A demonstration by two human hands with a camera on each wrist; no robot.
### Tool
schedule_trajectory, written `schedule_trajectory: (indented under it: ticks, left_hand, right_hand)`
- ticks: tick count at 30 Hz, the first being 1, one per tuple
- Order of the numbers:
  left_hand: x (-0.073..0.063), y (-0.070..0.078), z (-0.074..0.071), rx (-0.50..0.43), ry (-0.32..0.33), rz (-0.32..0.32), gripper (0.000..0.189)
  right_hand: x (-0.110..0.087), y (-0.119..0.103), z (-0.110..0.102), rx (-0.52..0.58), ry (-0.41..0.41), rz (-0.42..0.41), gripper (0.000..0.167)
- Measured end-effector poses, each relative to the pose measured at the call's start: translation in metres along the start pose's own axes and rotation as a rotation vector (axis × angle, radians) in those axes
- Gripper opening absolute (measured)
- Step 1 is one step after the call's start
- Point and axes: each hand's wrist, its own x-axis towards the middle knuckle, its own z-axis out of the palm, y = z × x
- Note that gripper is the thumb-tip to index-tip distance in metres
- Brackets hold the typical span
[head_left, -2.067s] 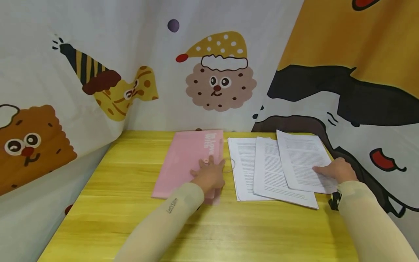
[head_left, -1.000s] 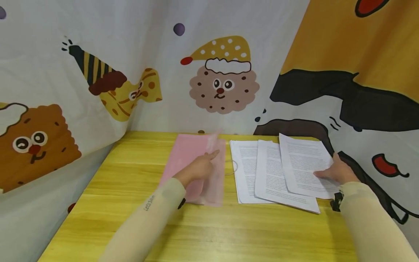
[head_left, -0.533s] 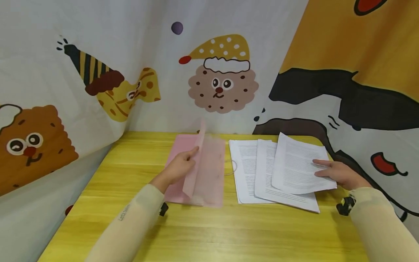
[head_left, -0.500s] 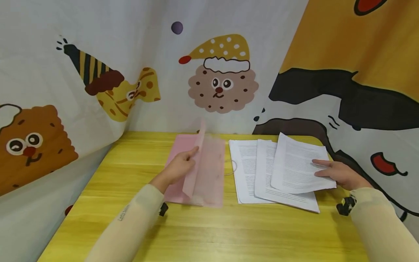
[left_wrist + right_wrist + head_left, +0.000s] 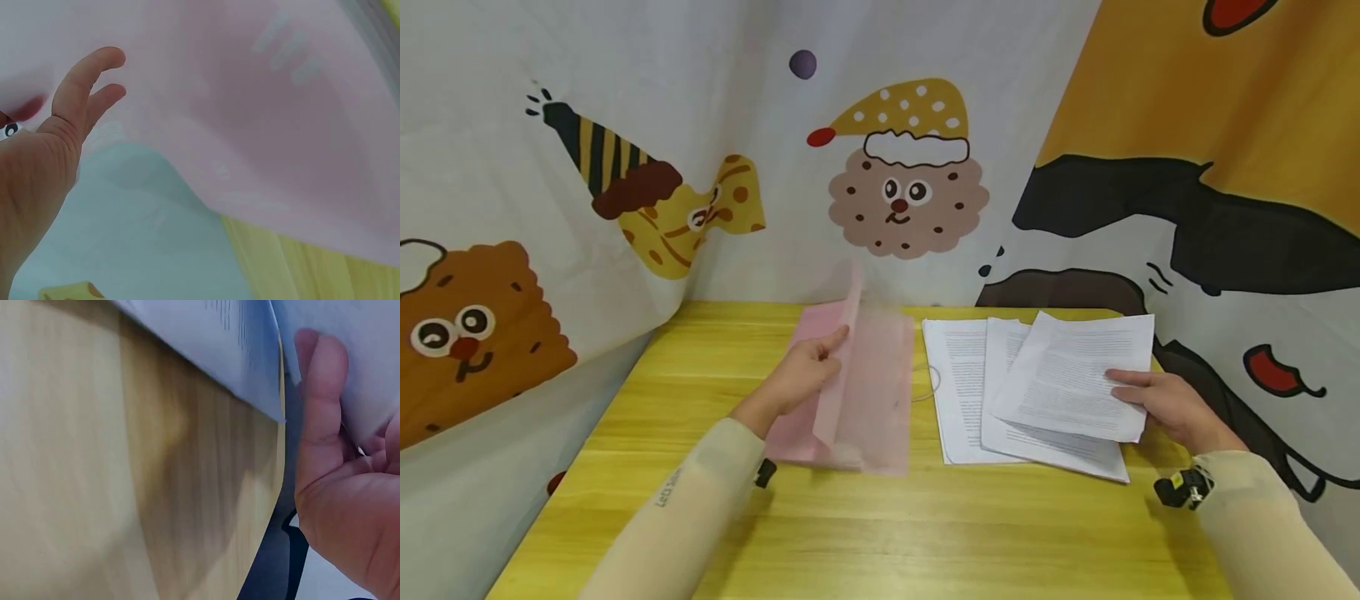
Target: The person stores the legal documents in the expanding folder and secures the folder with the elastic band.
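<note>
In the head view my left hand (image 5: 793, 379) is at the raised cover of a pink translucent folder (image 5: 882, 392), holding the cover nearly upright. Two of its fingers (image 5: 81, 84) show against the pink plastic in the left wrist view; the others are hidden. My right hand (image 5: 1176, 408) pinches the right edge of the topmost printed papers (image 5: 1067, 375), fingers on the printed face. These papers are lifted and tilted over the middle papers (image 5: 1067, 450), with the leftmost papers (image 5: 955, 392) partly underneath. In the right wrist view the thumb (image 5: 325, 387) lies along the paper.
A yellow wood-grain table (image 5: 880, 533) carries everything. A thin cord loop (image 5: 934, 383) at the folder's right edge lies against the leftmost papers. A white curtain (image 5: 737, 75) with cartoon prints hangs right behind the table.
My left hand has moved left, raising the folder's cover from flat to nearly upright. My right hand has lifted the topmost papers and shifted them slightly left, turning them.
</note>
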Motion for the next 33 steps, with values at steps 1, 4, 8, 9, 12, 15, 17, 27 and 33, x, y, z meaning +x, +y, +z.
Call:
schedule_trajectory:
  ticks: [1, 4, 8, 9, 12, 15, 17, 27, 33]
  left_hand:
    - [0.0, 0.001, -0.001, 0.004, -0.003, 0.003, 0.066]
    - [-0.001, 0.003, -0.004, -0.003, -0.011, 0.009, 0.066]
    - [-0.003, 0.005, -0.008, -0.015, -0.013, 0.012, 0.066]
    - [-0.003, 0.006, -0.009, -0.02, -0.013, 0.011, 0.066]
    - [-0.005, 0.01, -0.012, -0.02, -0.008, 0.003, 0.066]
    - [-0.006, 0.014, -0.014, -0.024, -0.001, -0.002, 0.066]
    - [-0.007, 0.016, -0.013, -0.026, -0.003, -0.005, 0.066]
    - [-0.007, 0.018, -0.008, -0.036, -0.018, -0.025, 0.067]
    - [-0.008, 0.018, -0.009, -0.027, -0.016, -0.028, 0.067]
  right_hand:
    - [-0.002, 0.0, 0.002, 0.021, 0.016, -0.004, 0.069]
    - [-0.008, -0.002, 0.01, 0.074, 0.076, -0.02, 0.068]
    - [-0.017, -0.012, 0.023, 0.166, 0.136, -0.045, 0.069]
    - [-0.019, -0.018, 0.027, 0.201, 0.147, -0.045, 0.069]
    - [-0.025, -0.039, 0.043, 0.301, 0.154, -0.07, 0.069]
    - [-0.028, -0.065, 0.061, 0.346, 0.145, -0.096, 0.068]
    - [-0.03, -0.078, 0.072, 0.333, 0.14, -0.113, 0.067]
    - [-0.025, -0.116, 0.12, 0.284, 0.254, -0.22, 0.052]
    - [-0.023, -0.124, 0.128, 0.296, 0.307, -0.191, 0.05]
